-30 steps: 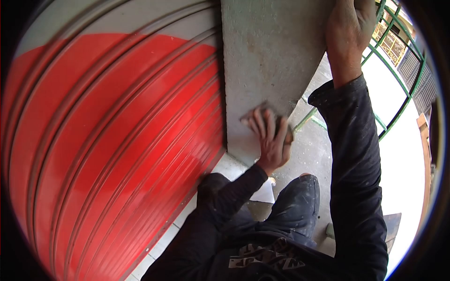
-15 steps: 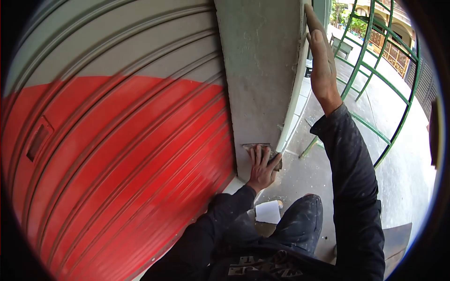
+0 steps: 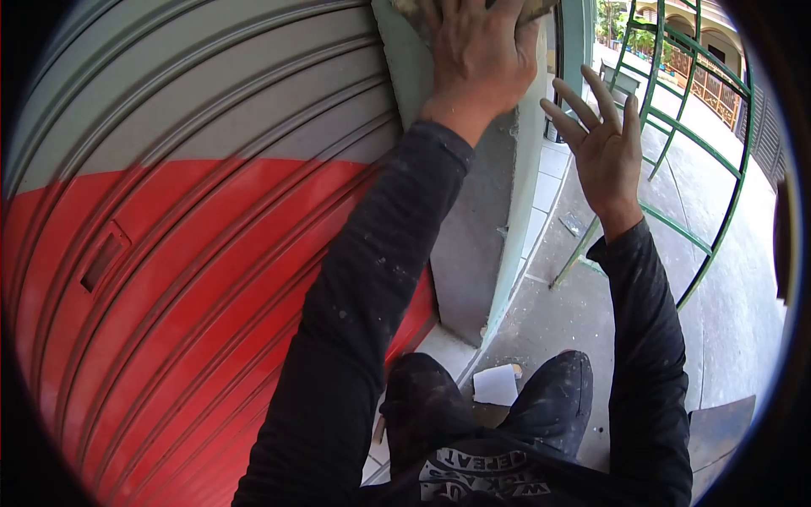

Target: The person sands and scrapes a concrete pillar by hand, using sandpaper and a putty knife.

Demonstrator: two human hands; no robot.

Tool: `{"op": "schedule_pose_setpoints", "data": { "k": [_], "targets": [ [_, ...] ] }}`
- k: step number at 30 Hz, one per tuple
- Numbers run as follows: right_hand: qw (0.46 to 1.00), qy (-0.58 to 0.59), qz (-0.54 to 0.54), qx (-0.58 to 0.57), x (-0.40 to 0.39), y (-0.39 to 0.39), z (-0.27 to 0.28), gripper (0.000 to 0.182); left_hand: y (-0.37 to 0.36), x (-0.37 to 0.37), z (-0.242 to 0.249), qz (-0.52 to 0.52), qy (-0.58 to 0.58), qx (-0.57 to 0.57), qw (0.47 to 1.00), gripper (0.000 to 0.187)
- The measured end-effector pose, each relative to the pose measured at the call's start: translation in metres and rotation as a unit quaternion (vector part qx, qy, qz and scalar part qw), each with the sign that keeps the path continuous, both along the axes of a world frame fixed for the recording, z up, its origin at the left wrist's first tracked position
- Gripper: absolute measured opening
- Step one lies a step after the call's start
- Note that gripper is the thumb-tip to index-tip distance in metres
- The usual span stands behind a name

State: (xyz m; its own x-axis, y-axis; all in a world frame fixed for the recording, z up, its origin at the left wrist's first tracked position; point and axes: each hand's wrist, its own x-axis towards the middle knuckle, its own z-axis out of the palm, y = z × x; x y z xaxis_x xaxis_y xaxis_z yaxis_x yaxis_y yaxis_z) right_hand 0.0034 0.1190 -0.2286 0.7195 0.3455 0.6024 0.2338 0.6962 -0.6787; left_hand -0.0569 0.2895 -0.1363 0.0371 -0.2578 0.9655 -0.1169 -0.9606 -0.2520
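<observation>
A roller shutter (image 3: 194,245) filled the left of the view, its ribs running in long curved bands, grey-white above and bright red below, with a small rectangular slot (image 3: 103,260) set into the red part. To the right of it rose a grey plastered pillar (image 3: 473,253), its long axis upright from the tiled floor (image 3: 439,346) to the top of the frame, with a pale green edge down its right side. The left hand (image 3: 477,51) was raised high on the face of this pillar, palm flat and fingers spread upward over a sanding pad (image 3: 534,10), pressing it against the plaster; only a brownish corner of the pad showed at the very top edge past the fingers, so its long axis and which way it pointed could not be told. The dark sleeve (image 3: 355,313) of that arm ran diagonally down toward the lower middle, flecked with pale dust. Further right, the right hand (image 3: 604,139) was open and empty, fingers fanned apart and pointing up, palm turned toward the pillar's edge, just beside it but apart from it. Below, between the person's dusty dark knees, a white folded paper (image 3: 495,385) lay on the floor. The shirt (image 3: 481,477) at the bottom bore pale block lettering seen upside down, too warped to read with certainty. At the far right stood a green metal railing (image 3: 676,127).
</observation>
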Motion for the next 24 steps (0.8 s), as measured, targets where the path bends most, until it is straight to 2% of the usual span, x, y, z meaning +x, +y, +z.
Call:
{"op": "schedule_pose_setpoints", "data": {
  "k": [2, 5, 8, 10, 12, 13, 14, 15, 17, 18, 19, 20, 21, 22, 24],
  "targets": [
    [1.0, 0.026, 0.001, -0.01, -0.013, -0.004, -0.029, 0.083, -0.004, -0.007, -0.061, -0.044, 0.101, -0.042, 0.993, 0.087],
    [0.997, 0.076, 0.002, -0.029, -0.032, -0.017, -0.079, 0.083, -0.01, -0.033, -0.215, 0.013, 0.276, -0.084, 0.957, 0.082],
    [0.989, 0.095, -0.05, -0.099, -0.05, -0.031, -0.136, 0.082, -0.013, -0.071, -0.377, -0.001, 0.418, -0.127, 0.9, 0.076],
    [0.98, 0.123, -0.048, -0.148, -0.064, -0.042, -0.173, 0.077, -0.016, -0.113, -0.435, -0.03, 0.459, -0.18, 0.869, 0.07],
    [0.964, 0.136, -0.04, -0.226, -0.076, -0.053, -0.216, 0.069, -0.021, -0.145, -0.475, -0.101, 0.503, -0.377, 0.771, 0.051],
    [0.949, 0.136, -0.039, -0.28, -0.082, -0.058, -0.243, 0.067, -0.016, -0.157, -0.496, -0.095, 0.545, -0.468, 0.689, 0.043],
    [0.94, 0.122, -0.03, -0.316, -0.089, -0.059, -0.274, 0.066, -0.009, -0.163, -0.507, -0.088, 0.577, -0.552, 0.595, 0.042],
    [0.93, 0.107, -0.02, -0.35, -0.098, -0.06, -0.299, 0.067, -0.007, -0.167, -0.499, -0.133, 0.568, -0.561, 0.587, 0.041],
    [0.907, 0.162, 0.055, -0.385, -0.126, -0.064, -0.321, 0.064, -0.019, -0.187, -0.47, -0.222, 0.548, -0.575, 0.566, 0.042],
    [0.887, 0.246, 0.118, -0.373, -0.139, -0.064, -0.314, 0.06, -0.02, -0.189, -0.457, -0.254, 0.558, -0.583, 0.533, 0.044],
    [0.856, 0.328, 0.181, -0.356, -0.151, -0.065, -0.309, 0.057, -0.022, -0.188, -0.451, -0.264, 0.545, -0.577, 0.547, 0.044],
    [0.857, 0.351, 0.218, -0.309, -0.159, -0.064, -0.323, 0.046, -0.025, -0.186, -0.447, -0.274, 0.533, -0.571, 0.561, 0.043],
    [0.861, 0.359, 0.223, -0.283, -0.167, -0.065, -0.331, 0.043, -0.025, -0.184, -0.445, -0.285, 0.52, -0.564, 0.575, 0.043],
    [0.864, 0.369, 0.227, -0.257, -0.174, -0.064, -0.337, 0.04, -0.02, -0.18, -0.444, -0.265, 0.558, -0.543, 0.569, 0.042],
    [0.87, 0.394, 0.206, -0.216, -0.182, -0.064, -0.346, 0.033, -0.02, -0.174, -0.428, -0.255, 0.496, -0.532, 0.637, 0.045]
  ]
}}
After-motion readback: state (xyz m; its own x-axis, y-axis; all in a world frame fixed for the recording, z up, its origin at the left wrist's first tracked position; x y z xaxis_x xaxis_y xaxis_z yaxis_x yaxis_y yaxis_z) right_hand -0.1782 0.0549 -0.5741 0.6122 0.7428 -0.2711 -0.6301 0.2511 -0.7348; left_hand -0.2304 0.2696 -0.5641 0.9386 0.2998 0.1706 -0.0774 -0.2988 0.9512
